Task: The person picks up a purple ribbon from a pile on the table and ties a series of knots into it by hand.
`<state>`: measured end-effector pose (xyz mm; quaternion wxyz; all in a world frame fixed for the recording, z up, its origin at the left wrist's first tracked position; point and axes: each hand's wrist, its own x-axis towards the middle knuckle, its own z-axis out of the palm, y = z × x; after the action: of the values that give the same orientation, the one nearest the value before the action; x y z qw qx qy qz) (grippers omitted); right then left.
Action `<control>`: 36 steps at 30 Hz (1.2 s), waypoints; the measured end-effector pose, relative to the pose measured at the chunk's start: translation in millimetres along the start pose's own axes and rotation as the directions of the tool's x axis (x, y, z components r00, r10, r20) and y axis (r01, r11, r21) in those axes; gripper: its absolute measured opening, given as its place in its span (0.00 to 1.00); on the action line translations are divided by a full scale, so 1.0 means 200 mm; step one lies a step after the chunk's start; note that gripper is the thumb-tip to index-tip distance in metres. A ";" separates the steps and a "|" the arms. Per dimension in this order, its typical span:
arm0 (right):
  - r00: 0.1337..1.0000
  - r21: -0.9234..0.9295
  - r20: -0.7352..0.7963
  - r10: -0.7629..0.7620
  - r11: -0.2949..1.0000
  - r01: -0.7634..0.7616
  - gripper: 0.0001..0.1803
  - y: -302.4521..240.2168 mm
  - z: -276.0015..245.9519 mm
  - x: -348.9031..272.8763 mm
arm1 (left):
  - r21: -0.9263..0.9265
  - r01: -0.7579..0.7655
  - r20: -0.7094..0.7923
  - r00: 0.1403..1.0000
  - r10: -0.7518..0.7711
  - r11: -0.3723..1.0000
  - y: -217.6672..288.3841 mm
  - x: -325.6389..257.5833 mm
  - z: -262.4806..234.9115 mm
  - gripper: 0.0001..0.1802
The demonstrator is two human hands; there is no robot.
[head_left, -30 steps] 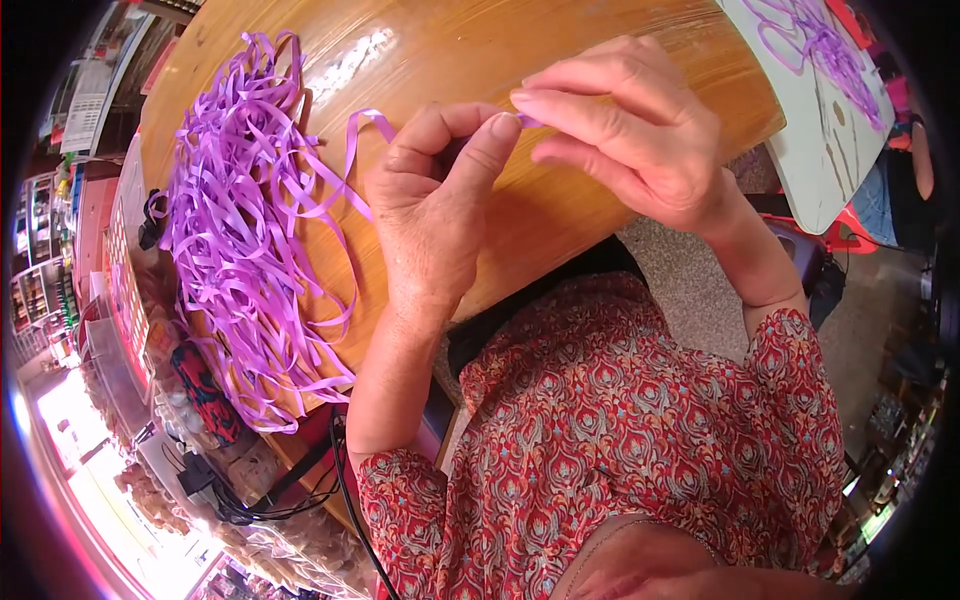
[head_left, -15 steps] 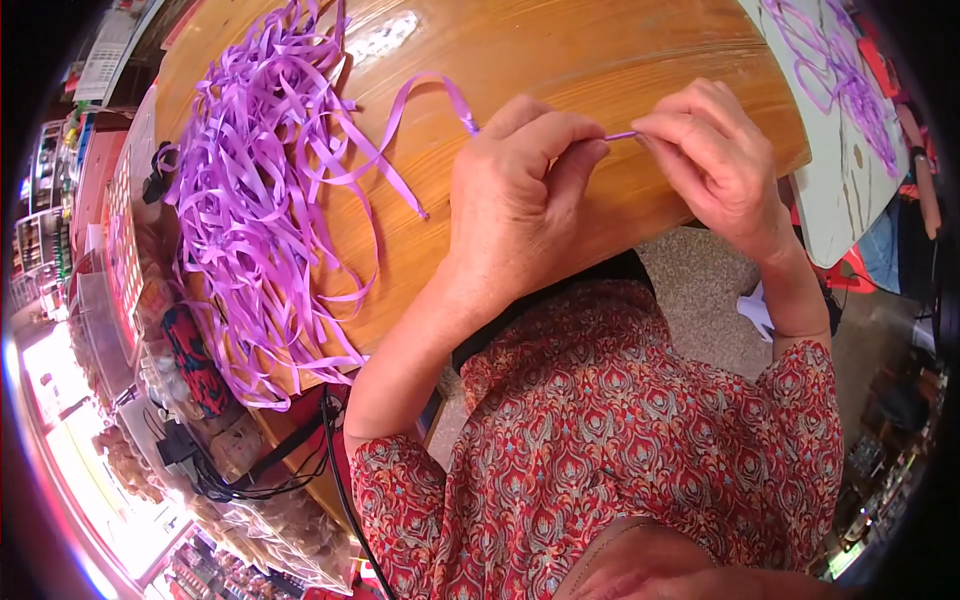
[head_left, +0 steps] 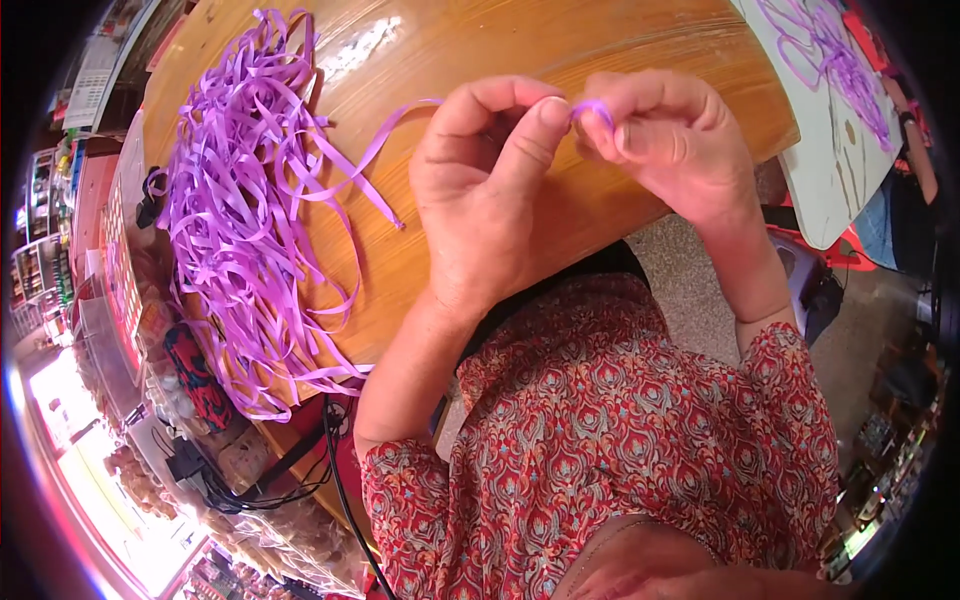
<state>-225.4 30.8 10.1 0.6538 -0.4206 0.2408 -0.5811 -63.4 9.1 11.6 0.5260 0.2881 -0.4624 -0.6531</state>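
A purple ribbon [head_left: 381, 137] runs from the heap on the left up to my hands. My left hand [head_left: 490, 170] pinches it between thumb and forefinger, above the wooden table [head_left: 560, 50]. Close beside it, my right hand [head_left: 680, 140] has the ribbon bent in a small loop at its fingertips, with thumb and fingers closed on it. The two hands almost touch. To their left lies a large tangled pile of purple ribbons [head_left: 240, 200], spread along the table's left side.
More purple ribbon [head_left: 840, 75] lies on a white table [head_left: 830, 190] at the upper right, with another person's arm [head_left: 918, 155] beside it. Black cables [head_left: 225, 480] and plastic bags hang at the lower left. A dark bag [head_left: 822, 300] stands past my right forearm.
My hands have come together from a wider spacing. The straight, taut stretch of ribbon between them is now a small loop at the right fingertips. My left hand has turned, its thumb now upward.
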 end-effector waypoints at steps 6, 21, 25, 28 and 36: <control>0.996 0.118 -0.053 -0.076 0.990 0.082 0.13 0.00 0.04 0.03 | 0.345 -0.371 0.053 0.925 0.377 0.862 -0.04 -0.02 0.00 0.06; 0.762 -0.892 0.386 -0.520 0.000 0.452 0.15 0.02 0.03 0.03 | 0.340 -0.277 -0.021 0.953 0.302 0.899 -0.08 -0.01 -0.01 0.07; 0.789 -0.904 0.340 -0.511 0.051 0.423 0.18 0.02 0.04 0.03 | 0.375 -0.277 -0.040 0.949 0.314 0.885 -0.07 -0.01 0.00 0.05; 0.890 -0.840 0.111 -0.442 0.436 0.322 0.17 0.03 0.05 0.01 | 0.200 -0.163 -0.074 0.981 0.180 0.966 -0.06 -0.03 0.02 0.04; 0.964 -0.702 0.137 -0.228 0.664 0.256 0.12 -0.04 0.05 0.01 | 0.005 0.025 -0.026 0.999 -0.025 1.000 0.04 -0.05 0.00 0.04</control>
<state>-220.7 31.8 22.3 0.3606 -0.6798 0.3769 -0.5155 -58.1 19.1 17.7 0.5229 0.3038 -0.4535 -0.6547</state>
